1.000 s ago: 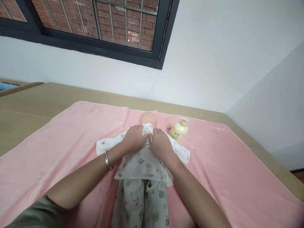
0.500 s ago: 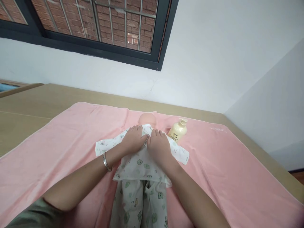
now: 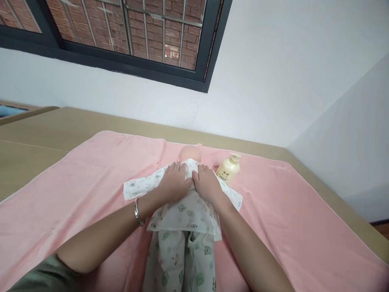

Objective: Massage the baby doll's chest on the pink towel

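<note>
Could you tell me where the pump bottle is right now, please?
In the head view the cream pump bottle lies on the pink towel, right of the doll's head, just beyond the right hand.

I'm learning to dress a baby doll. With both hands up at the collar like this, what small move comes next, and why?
Probably draw the two front edges of the printed top together at the neck. Both the left hand and right hand rest flat on the chest just below the doll's head, meeting at the collar, while the sleeves lie spread on the pink towel.
</note>
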### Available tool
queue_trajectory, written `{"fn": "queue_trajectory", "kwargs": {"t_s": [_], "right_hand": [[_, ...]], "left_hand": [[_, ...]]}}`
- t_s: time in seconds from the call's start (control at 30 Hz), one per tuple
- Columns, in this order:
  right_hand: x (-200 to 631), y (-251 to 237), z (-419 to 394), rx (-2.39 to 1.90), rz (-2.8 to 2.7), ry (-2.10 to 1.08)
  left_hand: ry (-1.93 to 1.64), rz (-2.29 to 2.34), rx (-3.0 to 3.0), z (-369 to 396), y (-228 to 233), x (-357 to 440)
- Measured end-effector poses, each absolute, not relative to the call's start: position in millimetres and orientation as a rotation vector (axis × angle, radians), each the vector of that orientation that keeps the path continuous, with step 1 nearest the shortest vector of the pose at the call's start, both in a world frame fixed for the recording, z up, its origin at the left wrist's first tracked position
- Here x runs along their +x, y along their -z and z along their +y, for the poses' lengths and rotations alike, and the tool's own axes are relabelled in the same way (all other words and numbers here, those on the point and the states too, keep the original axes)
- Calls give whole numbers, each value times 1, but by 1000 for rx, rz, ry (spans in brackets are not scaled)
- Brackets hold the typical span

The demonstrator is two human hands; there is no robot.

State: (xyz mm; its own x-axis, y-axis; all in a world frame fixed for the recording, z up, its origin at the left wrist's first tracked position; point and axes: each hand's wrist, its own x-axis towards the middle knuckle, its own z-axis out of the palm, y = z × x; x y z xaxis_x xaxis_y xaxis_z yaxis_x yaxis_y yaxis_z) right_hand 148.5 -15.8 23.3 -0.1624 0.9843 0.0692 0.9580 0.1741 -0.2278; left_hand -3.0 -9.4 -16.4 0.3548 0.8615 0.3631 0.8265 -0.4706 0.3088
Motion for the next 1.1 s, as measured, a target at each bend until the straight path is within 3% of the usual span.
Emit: {"fn": "queue_trajectory", "kwargs": {"t_s": [0.37,1.1], "right_hand": [[150,-34,-22,-1878,-2186,-338],[151,-23,-13,-1959,-2176,-203]], "left_hand": [[-817,1752,2428,-4,22,3],[-894,1739,2394,-5,24,3]]}}
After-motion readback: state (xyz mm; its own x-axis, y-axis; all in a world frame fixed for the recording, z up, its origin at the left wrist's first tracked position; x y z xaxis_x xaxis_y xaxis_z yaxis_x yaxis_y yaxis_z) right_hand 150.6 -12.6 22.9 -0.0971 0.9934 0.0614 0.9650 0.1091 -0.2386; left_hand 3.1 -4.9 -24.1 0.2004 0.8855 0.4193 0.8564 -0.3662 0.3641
